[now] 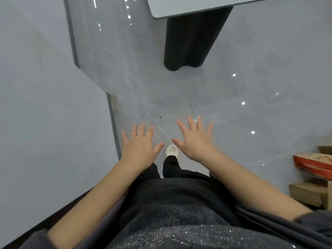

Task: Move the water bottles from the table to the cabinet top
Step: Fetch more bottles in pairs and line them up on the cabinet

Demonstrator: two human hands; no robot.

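Observation:
No water bottle shows in the head view. My left hand (139, 146) and my right hand (195, 139) are held out in front of me over the floor, palms down, fingers spread and straight, holding nothing. A corner of the pale grey table top (179, 8) appears at the top edge, standing on a dark ribbed pedestal (190, 38). The cabinet top is not in sight.
A pale grey wall (45, 105) with a stepped corner runs down the left side. Glossy grey floor tiles (251, 78) lie ahead. Cardboard boxes (309, 193) and a red-and-cream package (314, 164) are stacked at the right edge. My white shoe (172, 150) is below my hands.

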